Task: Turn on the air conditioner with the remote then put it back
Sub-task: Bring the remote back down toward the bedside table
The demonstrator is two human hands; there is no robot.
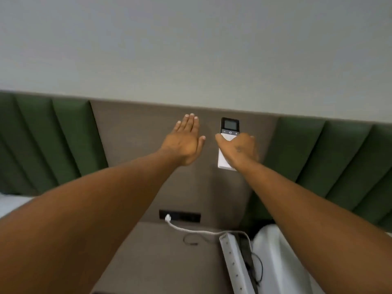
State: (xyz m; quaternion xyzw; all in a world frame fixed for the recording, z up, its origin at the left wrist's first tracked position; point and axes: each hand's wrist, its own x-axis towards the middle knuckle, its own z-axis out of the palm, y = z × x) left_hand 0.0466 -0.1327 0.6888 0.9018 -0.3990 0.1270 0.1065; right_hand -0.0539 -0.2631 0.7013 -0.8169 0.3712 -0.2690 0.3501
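The air conditioner remote (pixel 229 126) is white with a black top, a small grey screen and a row of buttons. It stands upright against the brown wall panel (pixel 137 128). My right hand (pixel 239 148) is wrapped around its white lower body, thumb on the left edge. Its bottom corner shows below my wrist. My left hand (pixel 186 141) is flat and open against the panel, just left of the remote, holding nothing. The air conditioner itself is out of view.
Green padded panels (pixel 42 141) flank the brown panel on both sides. Below, a black socket strip (pixel 186 216) holds a white plug (pixel 168 217) whose cable runs to a white power strip (pixel 235 262) on the brown bedside top (pixel 159 262). White bedding (pixel 273 262) lies at right.
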